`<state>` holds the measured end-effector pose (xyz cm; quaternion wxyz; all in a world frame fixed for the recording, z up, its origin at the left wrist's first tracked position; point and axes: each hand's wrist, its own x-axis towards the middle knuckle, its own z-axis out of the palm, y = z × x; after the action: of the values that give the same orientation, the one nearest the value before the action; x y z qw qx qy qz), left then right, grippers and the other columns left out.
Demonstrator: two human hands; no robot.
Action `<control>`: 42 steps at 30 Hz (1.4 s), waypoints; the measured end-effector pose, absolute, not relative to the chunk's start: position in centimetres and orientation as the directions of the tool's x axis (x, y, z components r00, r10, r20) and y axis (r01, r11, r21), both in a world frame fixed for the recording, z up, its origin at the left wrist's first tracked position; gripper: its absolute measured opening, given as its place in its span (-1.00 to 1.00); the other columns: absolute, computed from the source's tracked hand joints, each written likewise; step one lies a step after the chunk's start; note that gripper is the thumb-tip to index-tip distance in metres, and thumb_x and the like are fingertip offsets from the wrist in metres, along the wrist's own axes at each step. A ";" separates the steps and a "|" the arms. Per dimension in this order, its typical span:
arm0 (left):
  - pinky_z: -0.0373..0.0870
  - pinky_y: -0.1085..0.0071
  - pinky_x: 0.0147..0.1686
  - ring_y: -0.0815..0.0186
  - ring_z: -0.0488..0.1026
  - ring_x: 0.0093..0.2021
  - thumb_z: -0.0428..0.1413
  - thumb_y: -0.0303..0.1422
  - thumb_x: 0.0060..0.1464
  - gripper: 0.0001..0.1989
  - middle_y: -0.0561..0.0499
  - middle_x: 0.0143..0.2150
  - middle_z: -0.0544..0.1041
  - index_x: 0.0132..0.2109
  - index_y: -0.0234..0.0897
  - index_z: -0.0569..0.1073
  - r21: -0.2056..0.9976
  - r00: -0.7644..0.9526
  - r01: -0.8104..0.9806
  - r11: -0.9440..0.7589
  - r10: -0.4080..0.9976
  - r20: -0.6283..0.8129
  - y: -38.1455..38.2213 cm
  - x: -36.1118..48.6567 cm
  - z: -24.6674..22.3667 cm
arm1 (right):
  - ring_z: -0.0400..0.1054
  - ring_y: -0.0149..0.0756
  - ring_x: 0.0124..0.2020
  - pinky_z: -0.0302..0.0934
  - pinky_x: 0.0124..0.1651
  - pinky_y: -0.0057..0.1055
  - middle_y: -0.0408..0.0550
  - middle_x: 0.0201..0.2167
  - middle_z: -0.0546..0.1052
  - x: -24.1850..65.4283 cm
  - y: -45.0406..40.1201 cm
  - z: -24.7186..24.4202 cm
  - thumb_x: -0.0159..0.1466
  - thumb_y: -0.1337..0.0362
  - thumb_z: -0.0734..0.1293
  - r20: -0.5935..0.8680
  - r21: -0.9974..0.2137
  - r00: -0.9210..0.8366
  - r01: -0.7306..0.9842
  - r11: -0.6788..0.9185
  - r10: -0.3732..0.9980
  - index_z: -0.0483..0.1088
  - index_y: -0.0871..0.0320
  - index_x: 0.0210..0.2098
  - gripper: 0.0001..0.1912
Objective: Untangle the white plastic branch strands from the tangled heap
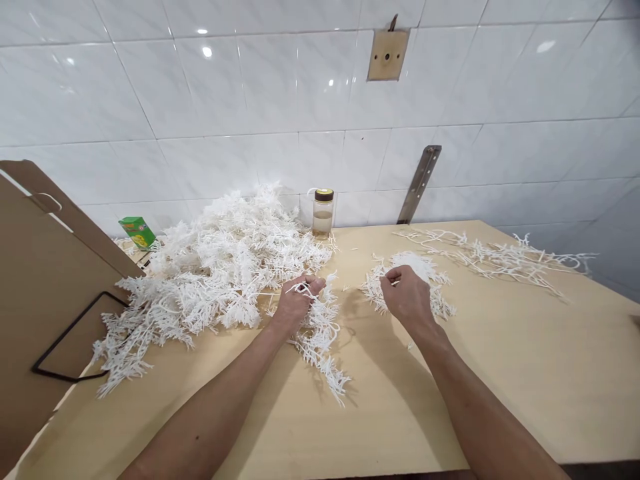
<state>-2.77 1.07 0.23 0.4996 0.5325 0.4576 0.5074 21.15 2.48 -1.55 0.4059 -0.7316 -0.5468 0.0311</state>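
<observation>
My left hand is closed round a white branched plastic sprig, whose feathery end hangs down toward the table's front. To the left rises a large heap of similar white sprigs. My right hand is closed, thumb and fingers pinched together, over a small pile of white pieces; whether anything is between its fingertips is too small to tell. Thin, mostly bare white stems lie at the back right of the table.
On the wooden table, a lidded jar stands near the tiled wall. A green box is behind the heap. At the left edge stands a brown board with a black wire loop. A metal bracket leans at the wall.
</observation>
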 end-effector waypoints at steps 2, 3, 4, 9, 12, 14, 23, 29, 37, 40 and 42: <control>0.10 0.48 -0.52 0.47 0.15 -0.56 0.25 -0.08 -0.06 -0.64 0.12 -0.58 0.31 -0.51 -0.29 0.41 0.997 0.076 -0.028 -0.074 0.994 0.076 1.1 -2.6 0.0 | 0.38 -0.18 -0.44 0.20 -0.28 -0.26 0.02 -0.38 0.55 21.6 2.4 -1.4 0.11 0.24 0.32 0.429 -0.606 0.405 0.792 -0.074 0.808 0.38 0.15 -0.30 -0.84; 0.09 0.48 -0.53 0.48 0.14 -0.57 0.24 -0.07 -0.06 -0.63 0.11 -0.59 0.32 -0.51 -0.29 0.41 0.997 0.078 -0.029 -0.067 0.995 0.069 1.1 -2.5 -0.2 | 0.39 -0.19 -0.44 0.22 -0.27 -0.25 0.03 -0.35 0.56 21.5 2.2 -1.2 0.12 0.24 0.33 0.440 -0.609 0.383 0.792 -0.043 0.813 0.40 0.16 -0.27 -0.81; 0.07 0.48 -0.55 0.48 0.14 -0.59 0.24 -0.06 -0.05 -0.62 0.11 -0.59 0.33 -0.51 -0.29 0.42 0.998 0.083 -0.028 -0.057 0.995 0.059 1.2 -2.4 -0.3 | 0.40 -0.19 -0.44 0.24 -0.27 -0.25 0.03 -0.34 0.56 21.1 1.9 -1.0 0.14 0.22 0.33 0.447 -0.622 0.336 0.783 0.018 0.829 0.43 0.16 -0.26 -0.80; -0.01 0.48 -0.64 0.51 0.10 -0.66 0.25 0.00 -0.08 -0.61 0.12 -0.62 0.34 -0.46 -0.27 0.45 0.998 0.120 -0.051 0.021 0.993 -0.014 1.3 -2.2 -0.7 | 0.45 -0.27 -0.38 0.31 -0.33 -0.36 -0.02 -0.28 0.59 16.8 0.0 -0.2 0.29 0.17 0.28 0.517 -0.670 -0.149 0.542 0.507 0.843 0.52 0.10 -0.27 -0.80; -0.02 0.49 -0.64 0.52 0.07 -0.68 0.26 0.02 -0.11 -0.58 0.15 -0.66 0.28 -0.47 -0.27 0.45 0.997 0.130 -0.069 0.044 0.991 -0.035 1.3 -2.1 -0.8 | 0.42 -0.35 -0.43 0.32 -0.34 -0.37 0.01 -0.17 0.58 15.1 -0.5 -0.4 0.29 0.23 0.31 0.576 -0.602 -0.260 0.507 0.617 0.775 0.52 0.10 -0.20 -0.84; 0.00 0.49 -0.63 0.51 0.08 -0.67 0.27 0.03 -0.13 -0.57 0.16 -0.67 0.26 -0.48 -0.28 0.45 0.996 0.134 -0.078 0.047 0.990 -0.036 1.3 -2.0 -0.8 | 0.38 -0.39 -0.49 0.30 -0.35 -0.38 0.00 -0.21 0.59 14.7 -0.5 -0.6 0.29 0.25 0.30 0.565 -0.595 -0.277 0.515 0.617 0.777 0.50 0.11 -0.19 -0.84; 0.00 0.49 -0.67 0.52 0.11 -0.68 0.28 -0.01 -0.13 -0.58 0.12 -0.64 0.34 -0.49 -0.30 0.45 0.998 0.138 -0.046 0.049 0.990 -0.042 1.2 -1.7 -0.3 | 0.38 -0.38 -0.50 0.24 -0.42 -0.44 -0.16 -0.48 0.54 15.2 -0.5 -0.4 0.23 0.18 0.32 0.291 -0.762 -0.284 0.508 0.401 0.914 0.46 0.13 -0.37 -0.84; 0.00 0.53 -0.70 0.54 0.13 -0.71 0.28 -0.05 -0.11 -0.63 0.11 -0.57 0.43 -0.38 -0.27 0.46 0.998 0.149 -0.048 0.027 0.989 -0.020 1.2 -2.0 -0.2 | 0.29 -0.42 -0.61 0.18 -0.57 -0.48 -0.18 -0.55 0.47 15.6 0.1 -1.2 0.24 0.12 0.30 0.254 -0.843 -0.187 0.438 0.312 0.949 0.45 0.13 -0.39 -0.78; 0.20 0.50 -0.62 0.45 0.27 -0.65 0.34 -0.21 -0.19 -0.71 0.12 -0.62 0.38 -0.35 -0.29 0.53 0.998 0.222 0.062 0.009 0.975 -0.023 1.2 -2.4 -0.1 | 0.29 -0.41 -0.65 0.24 -0.61 -0.47 -0.19 -0.57 0.44 14.7 0.0 -1.5 0.24 0.14 0.30 0.243 -0.900 -0.089 0.351 0.259 0.966 0.44 0.11 -0.33 -0.83; 0.21 0.48 -0.60 0.44 0.26 -0.64 0.32 -0.24 -0.17 -0.75 0.13 -0.61 0.38 -0.34 -0.27 0.53 0.994 0.215 0.101 -0.030 0.977 0.008 1.2 -2.5 -0.2 | 0.26 -0.42 -0.67 0.26 -0.63 -0.46 -0.23 -0.61 0.38 14.4 0.0 -1.3 0.19 0.14 0.34 0.196 -0.954 -0.052 0.221 0.202 0.979 0.41 0.12 -0.32 -0.82; 0.21 0.48 -0.57 0.43 0.26 -0.61 0.29 -0.25 -0.12 -0.80 0.11 -0.60 0.39 -0.35 -0.26 0.54 0.989 0.228 0.133 -0.070 0.973 0.038 1.3 -2.6 -0.2 | 0.23 -0.44 -0.68 0.27 -0.63 -0.47 -0.27 -0.63 0.35 14.3 0.0 -1.2 0.16 0.16 0.37 0.168 -0.977 -0.051 0.128 0.173 0.984 0.38 0.13 -0.31 -0.81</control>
<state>-2.65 1.29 -0.20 0.5030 0.6007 0.4605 0.4173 14.35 -0.01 -1.18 0.4968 -0.4771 -0.5829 0.4310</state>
